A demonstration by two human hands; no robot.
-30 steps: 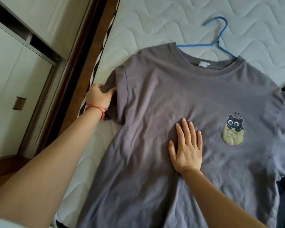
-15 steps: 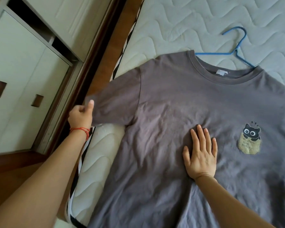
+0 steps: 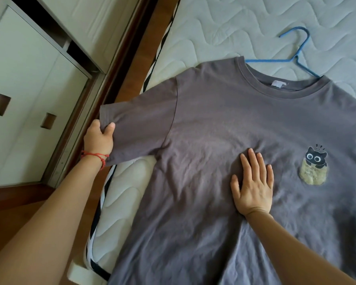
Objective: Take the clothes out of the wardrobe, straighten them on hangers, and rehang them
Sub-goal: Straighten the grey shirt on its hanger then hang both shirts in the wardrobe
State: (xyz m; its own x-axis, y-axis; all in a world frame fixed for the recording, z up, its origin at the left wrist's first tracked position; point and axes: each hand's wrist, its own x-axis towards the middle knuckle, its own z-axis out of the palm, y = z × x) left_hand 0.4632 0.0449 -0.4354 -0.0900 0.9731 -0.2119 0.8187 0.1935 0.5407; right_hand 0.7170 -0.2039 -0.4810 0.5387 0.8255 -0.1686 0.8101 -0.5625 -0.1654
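Note:
A grey T-shirt with a small cat print on the chest lies face up on a white quilted mattress. A blue hanger sits inside its neck, hook pointing away across the bed. My left hand, with a red string at the wrist, pinches the hem of the shirt's left sleeve, which is stretched out flat over the mattress edge. My right hand rests palm down, fingers spread, on the middle of the shirt's chest.
A brown wooden bed frame runs along the mattress's left side. Beyond it stand white wardrobe doors with square cut-out handles. Wooden floor shows at the lower left.
My left hand has pulled the folded sleeve outward to the left until it lies flat. My right hand has stayed pressed on the chest. The view has shifted left.

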